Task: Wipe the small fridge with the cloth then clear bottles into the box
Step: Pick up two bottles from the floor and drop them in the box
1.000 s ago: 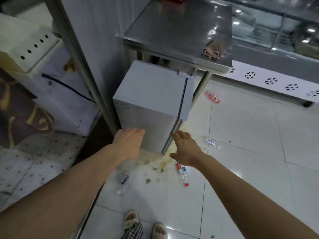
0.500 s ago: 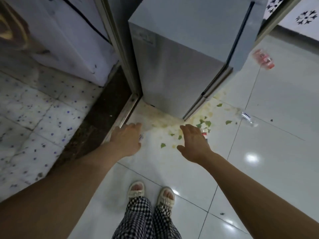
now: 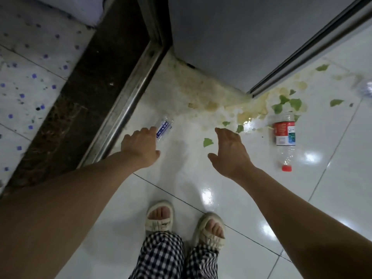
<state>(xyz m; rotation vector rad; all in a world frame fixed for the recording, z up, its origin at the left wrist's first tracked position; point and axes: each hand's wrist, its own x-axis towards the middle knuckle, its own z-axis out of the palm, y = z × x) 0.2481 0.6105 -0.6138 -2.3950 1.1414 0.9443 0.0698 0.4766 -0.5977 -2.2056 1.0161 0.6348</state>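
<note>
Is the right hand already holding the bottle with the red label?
No, the right hand is open and empty, and the bottle with the red label lies apart from it on the floor.

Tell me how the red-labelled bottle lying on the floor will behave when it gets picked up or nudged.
The red-labelled bottle looks clear and empty, so probably light and easy to crush under the fingers. It lies on its side on glossy tile, so a nudge would likely roll or slide it. The yellowish spill lies near its base, so it may be wet and slippery.

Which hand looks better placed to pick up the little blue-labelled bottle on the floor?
Probably the left hand: its fingertips are right at the blue-labelled bottle. The right hand, open and empty, hangs farther from it, over the spill.
</note>
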